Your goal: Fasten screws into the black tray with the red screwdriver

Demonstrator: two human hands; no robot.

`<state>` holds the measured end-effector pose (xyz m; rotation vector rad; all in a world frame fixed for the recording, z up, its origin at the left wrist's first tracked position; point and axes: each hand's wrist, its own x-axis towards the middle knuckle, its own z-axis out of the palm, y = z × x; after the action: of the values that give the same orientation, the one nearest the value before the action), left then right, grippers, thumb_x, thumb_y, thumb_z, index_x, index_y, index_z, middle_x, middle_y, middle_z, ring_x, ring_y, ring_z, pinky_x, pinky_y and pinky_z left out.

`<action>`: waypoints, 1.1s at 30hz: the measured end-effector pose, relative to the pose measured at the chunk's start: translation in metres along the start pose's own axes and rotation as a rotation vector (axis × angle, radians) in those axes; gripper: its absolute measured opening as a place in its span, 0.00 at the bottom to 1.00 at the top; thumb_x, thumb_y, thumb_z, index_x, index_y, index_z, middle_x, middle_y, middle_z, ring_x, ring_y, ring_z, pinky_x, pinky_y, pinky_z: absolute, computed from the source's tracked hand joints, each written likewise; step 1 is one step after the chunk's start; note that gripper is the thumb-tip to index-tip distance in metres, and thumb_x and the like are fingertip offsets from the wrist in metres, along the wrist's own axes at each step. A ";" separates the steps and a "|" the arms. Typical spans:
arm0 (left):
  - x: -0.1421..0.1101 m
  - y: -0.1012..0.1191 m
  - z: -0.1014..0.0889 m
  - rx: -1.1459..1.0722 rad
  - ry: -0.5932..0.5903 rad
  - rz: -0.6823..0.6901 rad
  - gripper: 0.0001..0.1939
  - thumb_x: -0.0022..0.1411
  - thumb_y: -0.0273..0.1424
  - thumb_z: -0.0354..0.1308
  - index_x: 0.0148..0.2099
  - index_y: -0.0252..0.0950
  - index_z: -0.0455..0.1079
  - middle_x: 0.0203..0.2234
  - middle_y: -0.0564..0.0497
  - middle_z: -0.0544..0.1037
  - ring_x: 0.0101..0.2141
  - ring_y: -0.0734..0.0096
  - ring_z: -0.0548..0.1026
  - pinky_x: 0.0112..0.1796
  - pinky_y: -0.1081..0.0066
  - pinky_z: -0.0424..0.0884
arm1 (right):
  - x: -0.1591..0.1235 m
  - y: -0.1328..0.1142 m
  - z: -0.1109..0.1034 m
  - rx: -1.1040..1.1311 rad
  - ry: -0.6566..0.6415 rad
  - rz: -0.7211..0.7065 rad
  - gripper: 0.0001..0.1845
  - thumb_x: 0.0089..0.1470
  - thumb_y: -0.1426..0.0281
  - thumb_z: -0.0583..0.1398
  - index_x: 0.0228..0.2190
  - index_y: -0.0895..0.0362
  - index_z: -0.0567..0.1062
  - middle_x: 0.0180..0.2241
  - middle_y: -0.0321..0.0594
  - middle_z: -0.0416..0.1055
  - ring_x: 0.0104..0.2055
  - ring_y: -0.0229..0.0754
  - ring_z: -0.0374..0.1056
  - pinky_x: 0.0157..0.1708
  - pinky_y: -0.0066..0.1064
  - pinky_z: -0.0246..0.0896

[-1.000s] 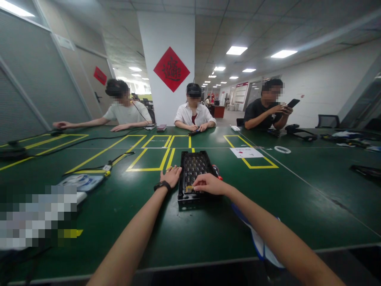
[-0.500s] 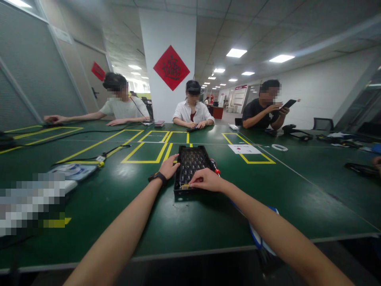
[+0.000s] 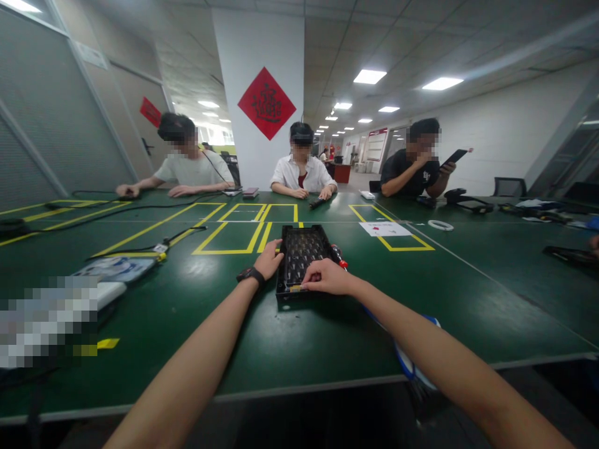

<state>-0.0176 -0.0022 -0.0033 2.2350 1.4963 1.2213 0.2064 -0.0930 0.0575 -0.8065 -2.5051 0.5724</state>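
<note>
A black bit case lies open on the green table, with rows of small silver bits standing inside. My left hand, with a dark band at the wrist, rests against the case's left side, its fingers stretched out and touching the rim. At the near end of the case, my right hand pinches a small yellow piece. My fingers partly cover this piece, and its exact kind is too small to make out. Just beyond the right hand, a red-and-black handle shows beside the case.
Yellow tape marks rectangles on the table. A white paper and a white ring lie ahead right. Cables and a pale blue pouch are at left. Three people sit across; one holds a tablet-like device.
The view has tipped down slightly. My right hand stays at the near end of the case, pinching the yellow piece, which now sits lower and flatter. The left hand keeps to the case's side.
</note>
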 end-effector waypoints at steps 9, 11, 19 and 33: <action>-0.004 0.005 -0.003 -0.065 -0.083 -0.045 0.22 0.56 0.30 0.45 0.54 0.32 0.57 0.49 0.44 0.66 0.48 0.66 0.66 0.50 0.64 0.60 | 0.001 0.004 0.003 0.189 -0.038 0.094 0.17 0.41 0.60 0.61 0.30 0.62 0.76 0.25 0.40 0.72 0.26 0.34 0.65 0.25 0.23 0.57; -0.003 0.005 -0.002 -0.061 -0.076 -0.039 0.22 0.56 0.30 0.45 0.54 0.33 0.58 0.49 0.45 0.67 0.48 0.66 0.66 0.50 0.63 0.60 | 0.001 0.004 0.004 0.205 -0.029 0.081 0.17 0.41 0.61 0.61 0.30 0.62 0.76 0.25 0.40 0.72 0.26 0.34 0.65 0.26 0.24 0.58; -0.001 0.002 0.000 -0.004 -0.061 -0.056 0.22 0.56 0.31 0.46 0.53 0.35 0.59 0.46 0.46 0.69 0.47 0.67 0.67 0.48 0.65 0.62 | 0.001 0.007 0.005 0.328 -0.042 0.082 0.21 0.39 0.61 0.62 0.35 0.63 0.74 0.25 0.40 0.71 0.25 0.32 0.64 0.26 0.23 0.58; -0.006 0.005 -0.006 -0.039 -0.050 -0.084 0.21 0.56 0.31 0.46 0.53 0.38 0.60 0.46 0.49 0.70 0.45 0.68 0.69 0.47 0.66 0.63 | 0.002 -0.003 0.004 0.209 -0.044 0.085 0.18 0.42 0.62 0.60 0.33 0.62 0.75 0.27 0.40 0.72 0.27 0.34 0.65 0.28 0.24 0.59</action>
<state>-0.0190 -0.0112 0.0004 2.1394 1.5181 1.1518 0.2016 -0.0947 0.0566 -0.8313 -2.4080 0.8729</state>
